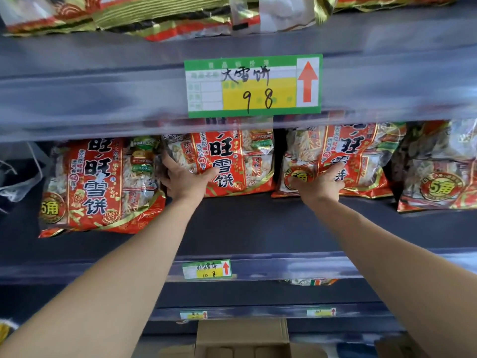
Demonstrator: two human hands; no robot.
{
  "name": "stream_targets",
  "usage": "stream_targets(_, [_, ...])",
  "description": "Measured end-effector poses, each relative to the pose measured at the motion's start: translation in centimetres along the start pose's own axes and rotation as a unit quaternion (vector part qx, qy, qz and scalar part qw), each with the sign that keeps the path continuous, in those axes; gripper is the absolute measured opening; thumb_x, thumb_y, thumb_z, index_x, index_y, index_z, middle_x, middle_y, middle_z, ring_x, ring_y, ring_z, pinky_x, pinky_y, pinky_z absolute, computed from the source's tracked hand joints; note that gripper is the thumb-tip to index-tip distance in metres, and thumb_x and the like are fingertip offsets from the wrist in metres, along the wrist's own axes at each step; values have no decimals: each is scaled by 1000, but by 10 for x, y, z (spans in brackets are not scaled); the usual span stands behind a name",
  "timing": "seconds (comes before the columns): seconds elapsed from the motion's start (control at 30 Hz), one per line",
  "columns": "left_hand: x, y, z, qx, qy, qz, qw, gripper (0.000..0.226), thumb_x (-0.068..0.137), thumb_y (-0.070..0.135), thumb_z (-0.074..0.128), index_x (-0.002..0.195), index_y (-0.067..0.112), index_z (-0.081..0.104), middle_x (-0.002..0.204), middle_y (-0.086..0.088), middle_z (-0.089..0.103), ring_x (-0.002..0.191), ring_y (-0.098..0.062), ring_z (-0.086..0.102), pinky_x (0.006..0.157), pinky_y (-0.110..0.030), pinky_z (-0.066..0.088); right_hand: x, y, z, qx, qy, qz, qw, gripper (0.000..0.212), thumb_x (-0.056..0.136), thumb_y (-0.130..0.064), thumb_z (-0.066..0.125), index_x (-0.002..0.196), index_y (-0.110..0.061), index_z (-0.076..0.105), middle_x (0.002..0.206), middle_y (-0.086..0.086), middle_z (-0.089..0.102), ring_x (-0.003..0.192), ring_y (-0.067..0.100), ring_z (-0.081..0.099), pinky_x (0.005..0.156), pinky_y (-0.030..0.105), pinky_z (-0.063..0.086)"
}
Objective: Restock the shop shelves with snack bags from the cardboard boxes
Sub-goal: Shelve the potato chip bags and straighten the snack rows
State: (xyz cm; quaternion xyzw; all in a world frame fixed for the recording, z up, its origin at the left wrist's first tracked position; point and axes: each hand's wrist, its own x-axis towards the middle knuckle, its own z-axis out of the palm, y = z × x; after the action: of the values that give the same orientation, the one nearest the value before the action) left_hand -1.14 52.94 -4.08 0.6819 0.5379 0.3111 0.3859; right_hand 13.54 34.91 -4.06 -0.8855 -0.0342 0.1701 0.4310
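Observation:
Several red snack bags with Chinese print lie on the dark middle shelf (258, 223). My left hand (185, 180) grips the left edge of the middle bag (232, 156), thumb on its front. My right hand (320, 183) holds the lower left corner of the neighbouring bag (356, 156) to the right. Another bag (100, 187) lies nearer the front at the left, and one more bag (438, 177) at the far right. An open cardboard box (242, 334) stands on the floor below.
A large green and yellow price tag (254, 85) hangs on the upper shelf's edge, a smaller price tag (206, 269) on the middle shelf's edge. More bags (116, 14) fill the top shelf. Lower shelves run beneath with small tags.

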Motion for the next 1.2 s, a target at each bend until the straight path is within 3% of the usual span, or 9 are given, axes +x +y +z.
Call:
stream_targets(0.1, [6, -2, -6, -28, -39, 8, 999, 117, 66, 37, 84, 150, 22, 4, 151, -8, 31, 135, -25, 37, 111, -34, 31, 0, -1, 2, 5, 8, -5, 1000, 116, 79, -39, 74, 151, -16, -14, 147, 25, 19, 120, 39, 47, 95, 39, 41])
stream_targets(0.17, [9, 0, -12, -7, -56, 15, 998, 113, 70, 35, 82, 151, 18, 6, 152, -8, 30, 137, -24, 35, 110, -33, 29, 0, -2, 2, 13, 11, -3, 1000, 115, 80, -38, 74, 151, -16, -14, 147, 24, 19, 121, 38, 46, 95, 38, 41])
stream_targets(0.27, [19, -1, -19, 17, -85, 13, 996, 100, 65, 34, 85, 146, 15, 29, 143, -8, 46, 129, -26, 45, 108, -36, 36, -2, -5, 3, 21, 18, 5, 1000, 114, 80, -35, 73, 151, -16, -14, 149, 24, 17, 119, 39, 48, 94, 37, 41])
stream_targets(0.43, [23, -3, -24, 36, -101, 13, 994, 59, 72, 18, 82, 121, 6, 51, 117, -4, 58, 100, -20, 53, 84, -30, 43, -5, -6, 3, 21, 15, 10, 1000, 113, 81, -35, 72, 151, -18, -15, 150, 23, 15, 119, 38, 48, 94, 38, 41])
stream_targets(0.57, [26, -1, -30, 52, -103, 9, 993, 54, 75, 13, 79, 121, 6, 51, 121, -7, 58, 109, -26, 56, 79, -31, 45, -7, -2, 2, 10, 10, 0, 1000, 113, 82, -37, 72, 151, -18, -16, 149, 23, 15, 118, 39, 48, 92, 38, 42])
stream_targets(0.7, [33, -7, -35, 62, -128, -3, 990, 51, 73, 12, 80, 117, 6, 55, 117, -10, 63, 103, -29, 62, 53, -29, 50, -8, 0, 2, -11, 16, 4, 1000, 114, 81, -40, 71, 151, -19, -16, 148, 23, 18, 118, 38, 49, 89, 38, 44])
stream_targets(0.9, [29, -4, -30, 32, -120, 0, 992, 73, 68, 24, 84, 126, 9, 43, 129, -9, 55, 117, -29, 54, 99, -38, 44, -12, 3, 10, -20, 27, -6, 999, 110, 83, -41, 69, 151, -19, -15, 146, 23, 21, 117, 43, 49, 97, 43, 43])
stream_targets(1.03, [12, -5, -25, -44, -54, 29, 997, 98, 66, 35, 84, 137, 11, 21, 138, -12, 45, 122, -28, 49, 106, -39, 40, -17, 6, 15, -48, 33, -15, 998, 109, 81, -43, 69, 151, -21, -11, 143, 21, 28, 120, 44, 46, 101, 48, 42])
stream_targets(1.2, [-4, -4, -22, -14, -28, 65, 997, 105, 74, 32, 79, 148, 6, 9, 155, -18, 18, 142, -29, 24, 116, -40, 24, -27, 10, 15, -83, 34, -20, 996, 103, 81, -43, 69, 151, -22, -5, 143, 19, 31, 126, 43, 40, 103, 48, 36])
